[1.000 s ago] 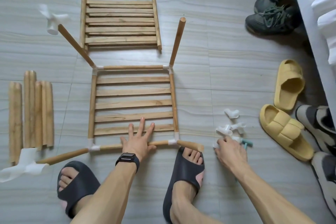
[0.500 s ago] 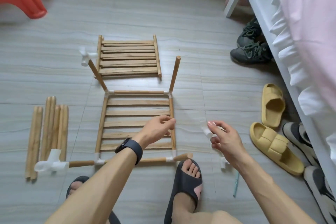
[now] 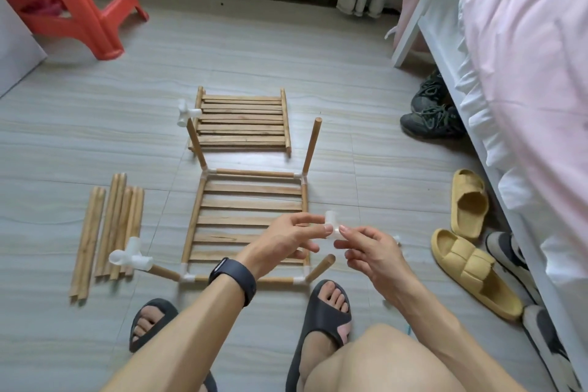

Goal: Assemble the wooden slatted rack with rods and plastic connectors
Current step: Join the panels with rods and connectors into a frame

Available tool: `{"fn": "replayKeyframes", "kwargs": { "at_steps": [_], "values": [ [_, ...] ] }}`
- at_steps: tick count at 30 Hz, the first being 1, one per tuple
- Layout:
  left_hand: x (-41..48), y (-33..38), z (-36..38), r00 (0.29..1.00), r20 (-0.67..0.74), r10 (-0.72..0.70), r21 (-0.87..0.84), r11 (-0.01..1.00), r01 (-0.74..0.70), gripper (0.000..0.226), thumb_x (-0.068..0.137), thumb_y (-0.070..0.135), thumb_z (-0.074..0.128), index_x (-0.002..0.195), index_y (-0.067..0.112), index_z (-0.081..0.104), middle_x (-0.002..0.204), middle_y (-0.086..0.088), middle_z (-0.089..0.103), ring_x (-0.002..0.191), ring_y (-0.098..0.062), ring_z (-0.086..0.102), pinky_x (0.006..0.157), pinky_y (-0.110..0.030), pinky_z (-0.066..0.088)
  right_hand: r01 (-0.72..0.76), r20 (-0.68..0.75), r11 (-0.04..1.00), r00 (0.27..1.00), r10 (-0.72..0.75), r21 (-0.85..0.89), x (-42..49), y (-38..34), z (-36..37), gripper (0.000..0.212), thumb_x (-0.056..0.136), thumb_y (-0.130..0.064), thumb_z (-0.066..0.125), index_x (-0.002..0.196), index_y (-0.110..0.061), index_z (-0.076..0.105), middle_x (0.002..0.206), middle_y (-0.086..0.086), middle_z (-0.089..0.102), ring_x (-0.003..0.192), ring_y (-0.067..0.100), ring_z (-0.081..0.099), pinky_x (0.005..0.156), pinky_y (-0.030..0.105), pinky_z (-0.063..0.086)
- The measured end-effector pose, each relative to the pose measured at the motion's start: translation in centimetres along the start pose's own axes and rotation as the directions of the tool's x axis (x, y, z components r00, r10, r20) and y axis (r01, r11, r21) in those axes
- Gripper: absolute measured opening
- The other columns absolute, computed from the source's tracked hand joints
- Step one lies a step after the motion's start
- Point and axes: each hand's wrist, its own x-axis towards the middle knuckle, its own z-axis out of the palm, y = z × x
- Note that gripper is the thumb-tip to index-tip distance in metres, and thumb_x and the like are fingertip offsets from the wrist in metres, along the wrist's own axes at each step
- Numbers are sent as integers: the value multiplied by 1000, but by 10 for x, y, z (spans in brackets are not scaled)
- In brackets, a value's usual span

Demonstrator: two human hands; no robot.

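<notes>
Pinching one white connector (image 3: pixel 332 225), left hand (image 3: pixel 286 242) and right hand (image 3: pixel 370 250) hover above the slatted panel (image 3: pixel 251 200) edge.

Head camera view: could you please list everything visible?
Near slatted wooden panel: one, tan, floor centre, rods at four corners.
Far slatted wooden panel: one, tan, beyond it.
Loose wooden rods: several, tan, floor left.
White plastic connector: one, between both hands.
Rod-top white connectors: two, left corner rods.
Red plastic stool: one, upper left.
Yellow slippers: two, floor right.
Dark sneakers: two, beside bed.
Pink-covered bed: one, right edge.
Black slides: two, on feet.
Black wristwatch: one, left wrist.
Left hand, right hand: both pinch connector.
</notes>
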Motion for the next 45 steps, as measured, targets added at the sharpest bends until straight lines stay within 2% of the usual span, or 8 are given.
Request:
{"fn": "replayKeyframes", "kwargs": {
  "at_steps": [3, 12, 17, 28, 33, 36, 39, 45],
  "values": [
    [-5, -5, 4, 999, 18, -32, -24, 999, 33, 48, 79, 52, 79, 120, 30, 69, 107, 9, 76, 83, -8, 66, 83, -31, 53, 20, 14, 999, 1000, -20, -41, -2, 4, -6, 28, 88, -27, 75, 103, -4, 71, 89, 14, 76, 67, 15, 61, 65, 27, 51],
    [-12, -17, 16, 995, 67, -77, -43, 996, 80, 30, 89, 54, 67, 94, 26, 74, 93, 8, 73, 84, -10, 64, 79, -29, 46, 2, 46, 988, 999, 5, -155, -6, 17, -17, 16, 91, -21, 70, 97, -7, 77, 77, 8, 71, 65, 15, 58, 66, 28, 49],
    [-9, -25, 17, 990, -39, -137, 15, 990, 137, 32, 94, 51, 63, 99, 22, 75, 93, 7, 73, 77, -8, 63, 74, -27, 46, -2, 52, 979, 999, 13, -202, -1, 17, -17, 22, 91, -25, 72, 95, -3, 76, 73, 4, 67, 63, 13, 54, 65, 27, 48],
    [-9, -28, 21, 993, -84, -88, 47, 995, 92, 32, 95, 53, 61, 107, 26, 72, 100, 7, 74, 78, -7, 66, 74, -27, 48, 5, 40, 981, 999, 3, -194, 1, 24, -19, 24, 88, -27, 76, 98, -5, 73, 76, 5, 70, 64, 13, 58, 68, 29, 50],
    [-12, -32, 23, 984, -142, -107, 28, 993, 112, 24, 95, 38, 61, 106, 19, 71, 95, 6, 75, 74, -8, 64, 70, -27, 46, 66, -21, 980, 997, -72, -188, 5, 25, -13, 30, 84, -30, 81, 101, -9, 69, 80, 6, 72, 67, 13, 64, 68, 30, 53],
    [-16, -38, 26, 979, -170, -116, 11, 993, 120, 24, 93, 34, 62, 104, 16, 72, 96, 3, 77, 74, -10, 65, 69, -26, 46, 93, -27, 973, 995, -101, -211, 6, 28, -8, 30, 85, -35, 78, 102, -11, 70, 88, 7, 74, 71, 13, 68, 72, 31, 56],
    [-20, -46, 30, 971, -224, -85, -10, 996, 85, 19, 92, 32, 65, 99, 15, 72, 97, -1, 77, 73, -8, 65, 58, -14, 45, 98, 71, 979, 994, -87, -177, 0, 29, -7, 32, 88, -42, 72, 109, -18, 72, 99, 5, 76, 85, 17, 72, 79, 33, 58],
    [-25, -55, 34, 967, -249, -54, -58, 997, 41, 19, 93, 31, 68, 98, 13, 72, 96, 0, 76, 76, -7, 65, 54, -8, 44, 78, 175, 981, 983, -47, -175, -5, 32, -18, 48, 71, -43, 80, 113, -20, 73, 105, 1, 77, 102, 20, 73, 89, 36, 54]
  ]
}}
